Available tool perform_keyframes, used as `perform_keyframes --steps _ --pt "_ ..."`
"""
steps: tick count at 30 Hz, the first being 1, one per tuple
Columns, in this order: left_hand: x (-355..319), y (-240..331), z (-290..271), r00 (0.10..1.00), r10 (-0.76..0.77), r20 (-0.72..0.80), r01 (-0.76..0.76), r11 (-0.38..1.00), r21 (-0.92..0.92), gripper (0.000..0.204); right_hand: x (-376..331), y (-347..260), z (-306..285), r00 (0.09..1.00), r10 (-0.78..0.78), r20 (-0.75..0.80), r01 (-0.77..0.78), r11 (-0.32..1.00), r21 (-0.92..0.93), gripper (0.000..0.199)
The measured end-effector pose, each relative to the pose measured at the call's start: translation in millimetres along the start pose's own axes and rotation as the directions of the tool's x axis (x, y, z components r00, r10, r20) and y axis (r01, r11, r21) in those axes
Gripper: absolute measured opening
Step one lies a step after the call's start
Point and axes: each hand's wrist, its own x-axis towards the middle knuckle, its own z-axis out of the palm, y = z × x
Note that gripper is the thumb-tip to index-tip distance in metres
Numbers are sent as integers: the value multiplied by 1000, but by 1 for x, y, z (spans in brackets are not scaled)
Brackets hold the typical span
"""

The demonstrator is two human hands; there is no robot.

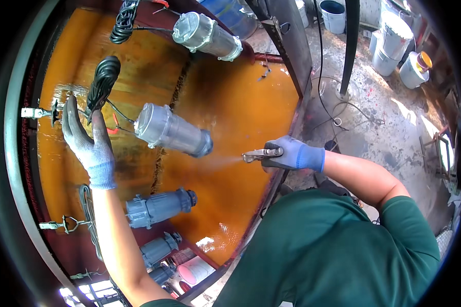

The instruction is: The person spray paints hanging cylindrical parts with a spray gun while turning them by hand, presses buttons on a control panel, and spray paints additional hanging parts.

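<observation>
My right hand [289,153], in a blue and grey work glove, is closed round a metal spray gun [261,153]. A pale mist leaves its nozzle toward the end of a hanging submersible pump [171,130], which is silvery grey with a blue-grey end. My left hand [89,148], gloved alike, is raised with fingers stretched out and apart. Its thumb lies at the lower end of a coiled black cable [103,84] joined to that pump. Beside its fingertips is a hanging hook [51,112]; whether they touch it I cannot tell.
Another silvery pump [205,36] hangs beyond, and blue-grey pumps [159,207] hang nearer. A green-grey rail [13,128] curves along the left. Behind the pumps stands an orange-stained booth wall [230,107]. Buckets [333,18] and a trailing hose [320,82] are on the floor at right.
</observation>
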Motion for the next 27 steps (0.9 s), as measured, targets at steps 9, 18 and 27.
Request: perform_keyframes --steps 9,18,27 --pt "-16 -11 -4 910 -343 232 407 844 -350 39 21 -6 17 996 -37 87 41 999 -36 32" --pt "-75 -48 -59 955 -264 137 251 962 103 23 37 4 7 995 -39 93 54 984 -169 27" --pt "-118 -110 -70 732 -678 61 679 734 8 49 21 1 -44 960 -163 227 191 976 -105 29"
